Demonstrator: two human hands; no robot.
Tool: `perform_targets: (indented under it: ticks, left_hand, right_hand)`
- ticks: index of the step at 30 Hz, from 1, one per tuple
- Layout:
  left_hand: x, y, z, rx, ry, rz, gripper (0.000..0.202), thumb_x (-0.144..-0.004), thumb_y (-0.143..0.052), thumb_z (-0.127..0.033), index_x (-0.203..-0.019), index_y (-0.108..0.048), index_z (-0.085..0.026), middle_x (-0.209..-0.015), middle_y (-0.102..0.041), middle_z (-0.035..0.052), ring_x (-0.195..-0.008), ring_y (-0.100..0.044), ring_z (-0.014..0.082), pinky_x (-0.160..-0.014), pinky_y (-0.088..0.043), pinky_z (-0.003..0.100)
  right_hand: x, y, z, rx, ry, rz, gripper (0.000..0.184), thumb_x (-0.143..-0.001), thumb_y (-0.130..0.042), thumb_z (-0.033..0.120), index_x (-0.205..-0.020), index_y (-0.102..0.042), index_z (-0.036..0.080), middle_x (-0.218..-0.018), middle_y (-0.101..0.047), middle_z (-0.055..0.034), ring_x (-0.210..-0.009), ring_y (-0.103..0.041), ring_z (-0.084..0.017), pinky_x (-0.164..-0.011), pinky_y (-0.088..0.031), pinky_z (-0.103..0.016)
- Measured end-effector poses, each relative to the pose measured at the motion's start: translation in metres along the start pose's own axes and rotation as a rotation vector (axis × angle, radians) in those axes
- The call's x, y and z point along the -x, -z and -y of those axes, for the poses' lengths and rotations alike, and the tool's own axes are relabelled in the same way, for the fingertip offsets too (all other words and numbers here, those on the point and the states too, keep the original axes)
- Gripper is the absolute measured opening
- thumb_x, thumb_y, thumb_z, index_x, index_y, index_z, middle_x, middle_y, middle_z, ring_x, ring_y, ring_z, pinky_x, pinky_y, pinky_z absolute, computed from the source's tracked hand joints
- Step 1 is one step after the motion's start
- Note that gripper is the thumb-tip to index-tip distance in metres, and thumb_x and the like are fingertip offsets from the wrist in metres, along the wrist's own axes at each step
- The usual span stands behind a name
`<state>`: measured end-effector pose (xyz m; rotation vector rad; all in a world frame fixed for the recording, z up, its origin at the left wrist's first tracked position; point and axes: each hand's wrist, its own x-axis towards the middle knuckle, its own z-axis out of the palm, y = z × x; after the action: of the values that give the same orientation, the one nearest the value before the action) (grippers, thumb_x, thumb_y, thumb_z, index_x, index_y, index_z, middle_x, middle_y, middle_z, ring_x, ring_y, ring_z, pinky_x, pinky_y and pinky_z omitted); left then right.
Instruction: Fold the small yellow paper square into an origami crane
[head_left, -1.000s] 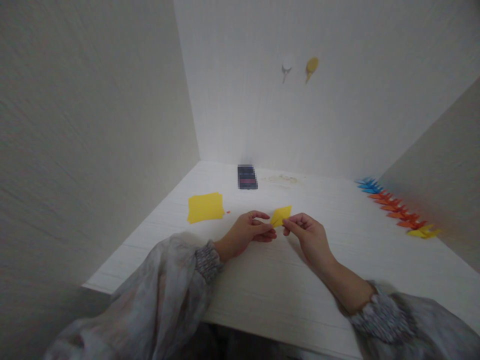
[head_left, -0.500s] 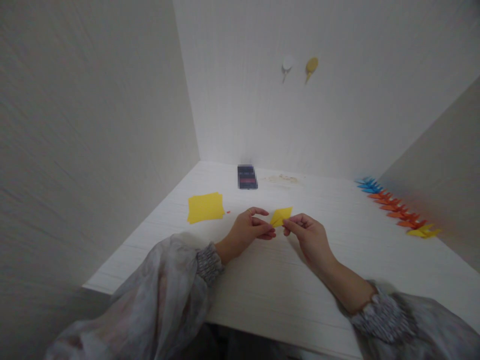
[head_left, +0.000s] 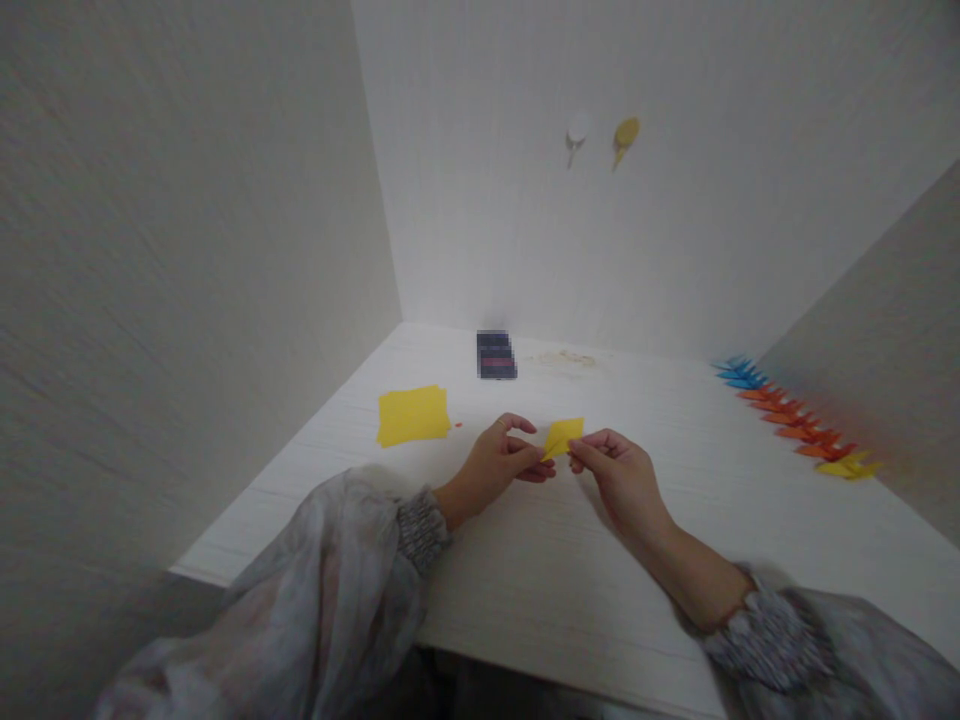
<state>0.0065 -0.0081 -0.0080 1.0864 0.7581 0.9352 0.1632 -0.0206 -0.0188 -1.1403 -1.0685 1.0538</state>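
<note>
A small piece of folded yellow paper is held between my two hands, a little above the white table. My left hand pinches its lower left corner between thumb and fingers, with the index finger arched above. On the other side, my right hand grips the right edge of the paper with thumb and fingertips. To the left lies a stack of yellow paper sheets, apart from both hands.
Along the table's right side runs a row of folded paper cranes: blue ones, orange ones and a yellow one. A dark, pixelated flat object lies near the back wall. Two hooks, white and yellow, are on that wall.
The yellow paper has turned slightly and its shape between my fingers differs a little. Both hands keep their grip and have barely moved.
</note>
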Motion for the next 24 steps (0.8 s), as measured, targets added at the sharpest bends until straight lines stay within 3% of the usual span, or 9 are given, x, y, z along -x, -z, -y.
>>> perform_targets:
  ticks: [6,15,24]
  left_hand:
    - [-0.0001,-0.0011,-0.0013,0.023,0.037,0.0,0.027,-0.07,-0.057,-0.024,-0.089,-0.04,-0.015,-0.064,-0.064,0.0047,-0.061,-0.063,0.0167,-0.061,-0.051,0.032]
    - [-0.0011,0.0035,0.0037,0.017,0.015,0.037,0.041,-0.061,-0.067,-0.023,-0.091,-0.04,-0.015,-0.069,-0.065,0.0065,-0.064,-0.063,0.0171,-0.06,-0.051,0.03]
    - [-0.0013,0.0012,0.0034,0.005,0.013,0.017,0.041,-0.06,-0.067,-0.021,-0.089,-0.039,-0.015,-0.064,-0.065,0.0046,-0.059,-0.063,0.0156,-0.058,-0.051,0.03]
  right_hand:
    - [0.0025,-0.0011,0.0023,0.025,-0.007,0.011,0.015,-0.062,-0.065,0.027,-0.06,-0.055,0.017,-0.047,-0.057,0.0021,-0.046,-0.051,-0.011,-0.052,-0.038,-0.024]
    - [0.0081,-0.0074,0.0077,0.135,0.007,0.008,0.018,-0.062,-0.063,0.032,-0.059,-0.053,0.018,-0.047,-0.056,0.0019,-0.046,-0.051,-0.012,-0.05,-0.039,-0.025]
    - [0.0079,-0.0061,0.0025,0.143,0.026,0.016,0.016,-0.064,-0.062,0.032,-0.061,-0.054,0.018,-0.049,-0.056,0.0025,-0.047,-0.052,-0.012,-0.052,-0.039,-0.025]
